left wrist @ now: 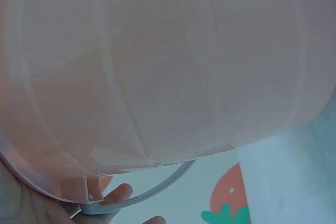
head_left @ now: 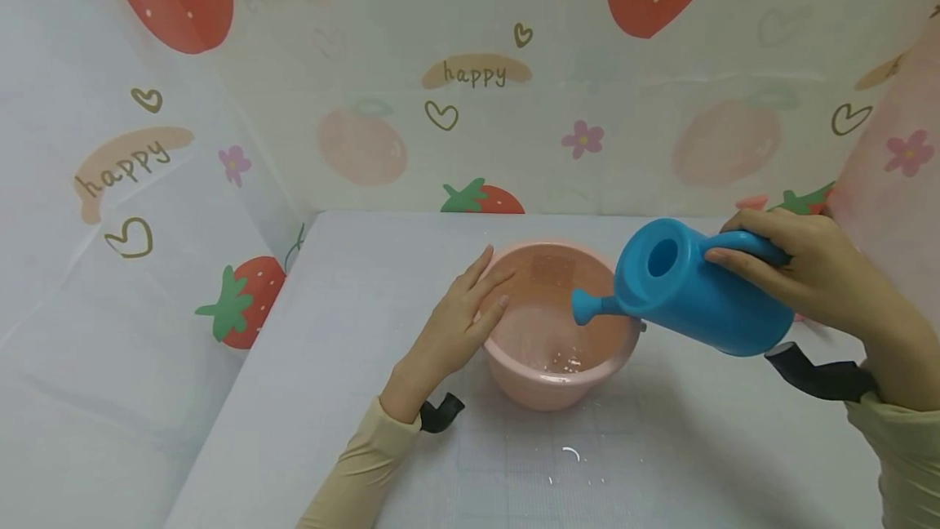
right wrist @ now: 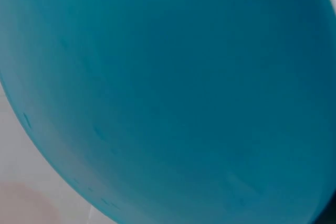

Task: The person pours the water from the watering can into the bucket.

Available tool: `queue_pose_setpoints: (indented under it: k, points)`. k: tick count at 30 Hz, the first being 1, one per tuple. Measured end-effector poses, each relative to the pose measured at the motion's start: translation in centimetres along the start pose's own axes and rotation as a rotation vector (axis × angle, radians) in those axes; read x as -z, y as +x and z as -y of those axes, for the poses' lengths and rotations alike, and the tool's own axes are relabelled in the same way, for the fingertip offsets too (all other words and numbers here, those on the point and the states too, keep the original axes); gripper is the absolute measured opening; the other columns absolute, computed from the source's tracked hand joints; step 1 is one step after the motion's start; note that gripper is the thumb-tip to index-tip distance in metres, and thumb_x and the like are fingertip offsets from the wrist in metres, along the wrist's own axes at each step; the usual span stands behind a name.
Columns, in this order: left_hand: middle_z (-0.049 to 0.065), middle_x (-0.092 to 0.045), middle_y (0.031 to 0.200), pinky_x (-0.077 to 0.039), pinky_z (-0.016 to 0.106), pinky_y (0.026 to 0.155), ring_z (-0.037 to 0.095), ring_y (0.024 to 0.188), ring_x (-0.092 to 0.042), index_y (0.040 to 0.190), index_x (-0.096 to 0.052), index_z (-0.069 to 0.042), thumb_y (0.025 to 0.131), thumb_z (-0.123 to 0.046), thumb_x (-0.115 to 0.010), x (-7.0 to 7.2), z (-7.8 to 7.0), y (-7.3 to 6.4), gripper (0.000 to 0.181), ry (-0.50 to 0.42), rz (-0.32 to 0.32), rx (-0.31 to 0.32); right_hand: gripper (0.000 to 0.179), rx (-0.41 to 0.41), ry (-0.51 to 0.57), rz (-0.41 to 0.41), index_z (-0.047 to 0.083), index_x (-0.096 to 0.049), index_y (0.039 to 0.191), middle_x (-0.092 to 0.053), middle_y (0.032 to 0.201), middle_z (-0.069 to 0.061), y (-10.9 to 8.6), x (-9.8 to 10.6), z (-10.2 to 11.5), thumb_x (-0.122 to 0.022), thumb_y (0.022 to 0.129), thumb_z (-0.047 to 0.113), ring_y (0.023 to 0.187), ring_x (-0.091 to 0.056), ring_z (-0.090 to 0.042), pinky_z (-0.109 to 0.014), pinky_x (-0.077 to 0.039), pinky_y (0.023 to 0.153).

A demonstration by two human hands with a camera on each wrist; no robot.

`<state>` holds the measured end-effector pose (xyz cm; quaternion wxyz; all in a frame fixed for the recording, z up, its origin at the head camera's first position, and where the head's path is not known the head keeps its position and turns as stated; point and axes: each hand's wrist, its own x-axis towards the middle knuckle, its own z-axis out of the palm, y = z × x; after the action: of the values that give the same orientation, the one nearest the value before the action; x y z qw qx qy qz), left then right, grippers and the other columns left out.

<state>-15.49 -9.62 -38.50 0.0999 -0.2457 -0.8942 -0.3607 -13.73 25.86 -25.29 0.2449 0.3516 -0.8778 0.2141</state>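
Note:
A pink bucket [head_left: 554, 394] stands on the table, with splashes and droplets showing inside it. My left hand [head_left: 463, 313] holds its left rim, the thumb inside and some fingers outside beside the grey bail handle [left wrist: 157, 191]. The bucket wall [left wrist: 173, 77] fills most of the left wrist view. My right hand [head_left: 815, 264] grips the handle of a blue watering can [head_left: 705, 300]. The can is tilted to the left, its flared spout over the bucket's opening. In the right wrist view the can's body [right wrist: 173, 93] hides the fingers.
Water drops [head_left: 571, 454] lie on the white tabletop [head_left: 352, 284] in front of the bucket. Printed curtains [head_left: 485, 137] with strawberries and flowers hang behind and at both sides. A black strap-like piece [head_left: 441, 413] sticks out at each wrist.

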Motion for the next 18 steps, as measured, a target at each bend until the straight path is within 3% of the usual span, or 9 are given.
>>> queue_pose_setpoints:
  k: [18]
  points:
    - [0.005, -0.023, 0.153, -0.036, 0.053, 0.101, 0.031, 0.132, -0.035, 0.135, -0.049, -0.022, 0.097, -0.031, -0.047, -0.15, 0.23, 0.01, 0.039, -0.004, -0.006, -0.003, 0.024, 0.046, -0.002, -0.006, 0.009, -0.063, 0.085, -0.058, 0.075, 0.008, 0.29, 0.01, 0.2, -0.08, 0.068, 0.007, 0.067, -0.051, 0.002, -0.002, -0.039, 0.078]
